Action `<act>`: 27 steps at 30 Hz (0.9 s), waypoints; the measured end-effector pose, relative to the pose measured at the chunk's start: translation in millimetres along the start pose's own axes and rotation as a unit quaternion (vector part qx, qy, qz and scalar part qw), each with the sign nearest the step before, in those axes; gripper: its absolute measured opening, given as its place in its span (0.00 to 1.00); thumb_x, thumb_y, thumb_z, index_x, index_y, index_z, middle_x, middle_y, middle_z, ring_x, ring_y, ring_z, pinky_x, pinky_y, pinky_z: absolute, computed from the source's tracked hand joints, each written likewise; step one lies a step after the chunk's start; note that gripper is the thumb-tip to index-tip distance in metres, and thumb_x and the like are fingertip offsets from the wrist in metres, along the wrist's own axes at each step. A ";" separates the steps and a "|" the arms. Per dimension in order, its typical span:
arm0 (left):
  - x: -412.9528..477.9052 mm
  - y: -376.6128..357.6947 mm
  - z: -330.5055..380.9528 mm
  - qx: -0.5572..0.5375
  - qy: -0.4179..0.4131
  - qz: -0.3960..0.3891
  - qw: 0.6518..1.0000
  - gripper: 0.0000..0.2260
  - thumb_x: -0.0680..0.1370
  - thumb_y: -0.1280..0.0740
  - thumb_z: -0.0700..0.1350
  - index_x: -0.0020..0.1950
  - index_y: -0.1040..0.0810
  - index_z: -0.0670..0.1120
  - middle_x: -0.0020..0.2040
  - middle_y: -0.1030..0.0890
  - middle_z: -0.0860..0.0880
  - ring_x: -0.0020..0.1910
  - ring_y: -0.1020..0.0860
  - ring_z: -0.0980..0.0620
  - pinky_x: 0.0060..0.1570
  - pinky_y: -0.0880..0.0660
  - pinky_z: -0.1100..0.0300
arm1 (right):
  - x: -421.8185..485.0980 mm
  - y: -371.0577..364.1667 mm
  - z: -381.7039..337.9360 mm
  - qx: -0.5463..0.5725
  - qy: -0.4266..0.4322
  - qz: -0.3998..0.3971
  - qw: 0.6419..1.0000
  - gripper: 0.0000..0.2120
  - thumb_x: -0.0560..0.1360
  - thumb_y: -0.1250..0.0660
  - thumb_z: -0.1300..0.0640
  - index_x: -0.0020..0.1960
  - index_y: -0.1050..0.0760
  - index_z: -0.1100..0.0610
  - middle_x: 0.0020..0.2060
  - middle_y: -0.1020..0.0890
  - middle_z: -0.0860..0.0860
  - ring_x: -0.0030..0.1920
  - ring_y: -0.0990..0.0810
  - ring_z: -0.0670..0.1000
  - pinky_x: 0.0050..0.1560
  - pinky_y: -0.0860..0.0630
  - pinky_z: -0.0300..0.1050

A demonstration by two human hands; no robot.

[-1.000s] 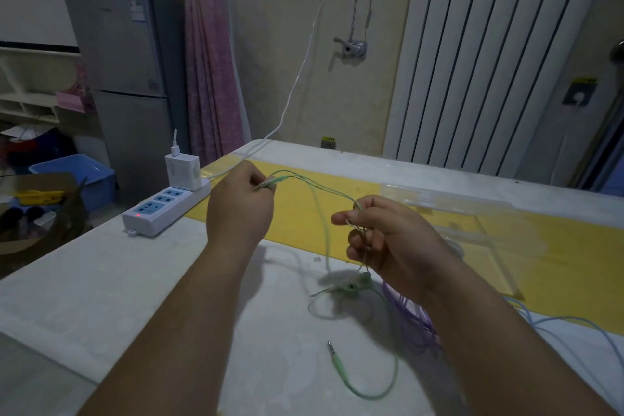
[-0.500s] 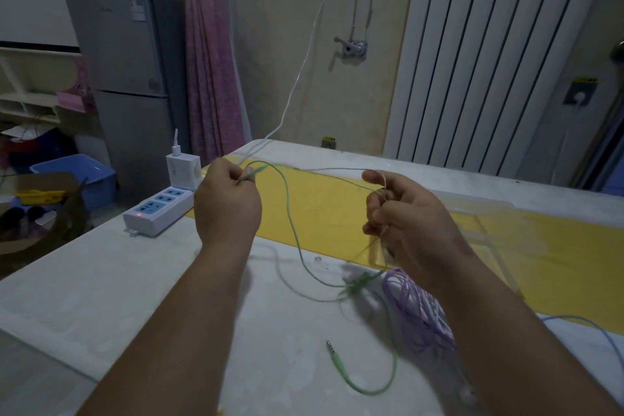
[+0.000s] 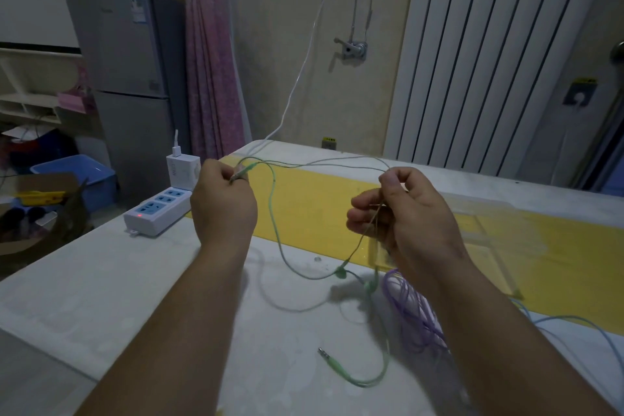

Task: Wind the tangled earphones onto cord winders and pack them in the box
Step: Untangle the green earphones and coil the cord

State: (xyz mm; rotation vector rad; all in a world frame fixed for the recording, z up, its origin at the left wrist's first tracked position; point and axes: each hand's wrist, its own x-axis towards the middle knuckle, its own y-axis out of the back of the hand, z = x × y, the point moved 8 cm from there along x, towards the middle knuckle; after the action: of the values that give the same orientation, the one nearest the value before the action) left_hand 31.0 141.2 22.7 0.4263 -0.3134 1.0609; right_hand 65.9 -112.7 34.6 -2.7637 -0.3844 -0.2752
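Green earphones (image 3: 274, 226): earbud end pinched in left hand (image 3: 224, 209) fingers, thin cord pinched in right hand (image 3: 410, 218) fingers; slack sags between them to the table (image 3: 135, 280). Purple earphones (image 3: 413, 314): coiled beneath right fingers. Clear box (image 3: 499, 223): just beyond right fingers.

Mint green earphones (image 3: 274, 209) run across the yellow stripe (image 3: 320, 213); purple cord (image 3: 412, 311) and pale blue cord (image 3: 567, 317) sit just off it, on the mottled white table (image 3: 101, 280).
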 end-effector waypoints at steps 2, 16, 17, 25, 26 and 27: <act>-1.5 -3.1 2.1 0.001 -0.009 -0.016 1.000 0.04 0.79 0.37 0.42 0.44 0.29 0.44 0.36 0.27 0.50 0.39 0.29 0.45 0.34 0.37 0.56 | -0.2 -5.5 0.1 0.051 -0.012 -0.013 0.999 0.08 0.83 0.45 0.57 0.48 0.32 0.58 0.33 0.18 0.56 0.33 0.18 0.54 0.36 0.19 0.48; -6.5 -7.7 9.6 0.004 -0.024 -0.035 0.999 0.10 0.81 0.38 0.47 0.43 0.33 0.44 0.33 0.31 0.52 0.32 0.34 0.56 0.30 0.40 0.59 | -9.0 -14.0 16.9 -0.182 -0.042 -0.030 0.982 0.06 0.83 0.43 0.57 0.49 0.31 0.58 0.31 0.18 0.56 0.25 0.22 0.53 0.27 0.22 0.47; -6.1 -7.6 8.5 0.005 -0.023 -0.035 0.999 0.10 0.81 0.38 0.47 0.43 0.32 0.44 0.33 0.31 0.52 0.32 0.34 0.55 0.30 0.40 0.59 | -8.9 -12.2 14.0 -0.166 -0.029 -0.017 0.985 0.06 0.83 0.43 0.57 0.49 0.31 0.57 0.31 0.18 0.56 0.25 0.22 0.53 0.27 0.22 0.47; -6.8 -9.3 6.6 -0.006 -0.017 -0.040 0.999 0.10 0.81 0.38 0.47 0.44 0.31 0.43 0.34 0.30 0.52 0.33 0.32 0.53 0.31 0.38 0.58 | -1.5 -2.7 14.2 -0.255 0.045 0.000 0.966 0.08 0.82 0.42 0.54 0.45 0.31 0.51 0.24 0.26 0.48 0.22 0.33 0.46 0.26 0.35 0.40; -6.9 -9.3 6.7 -0.008 -0.018 -0.040 0.999 0.10 0.81 0.38 0.47 0.44 0.31 0.43 0.34 0.29 0.51 0.33 0.32 0.53 0.31 0.38 0.58 | -0.8 -5.2 21.3 -0.288 0.039 -0.015 0.957 0.08 0.81 0.41 0.54 0.43 0.31 0.51 0.24 0.27 0.47 0.23 0.34 0.45 0.28 0.37 0.40; -7.1 -9.2 7.0 -0.009 -0.018 -0.039 0.999 0.10 0.81 0.38 0.47 0.44 0.31 0.43 0.34 0.29 0.51 0.33 0.32 0.54 0.31 0.38 0.58 | -1.2 -8.5 27.3 -0.320 0.034 -0.032 0.946 0.08 0.81 0.40 0.53 0.43 0.30 0.51 0.25 0.28 0.46 0.25 0.34 0.46 0.31 0.36 0.41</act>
State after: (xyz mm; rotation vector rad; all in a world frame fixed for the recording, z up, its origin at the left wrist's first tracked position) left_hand 35.6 128.4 23.9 0.4392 -0.3358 0.9736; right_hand 66.2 -95.6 11.6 -3.3639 -0.4273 -0.6036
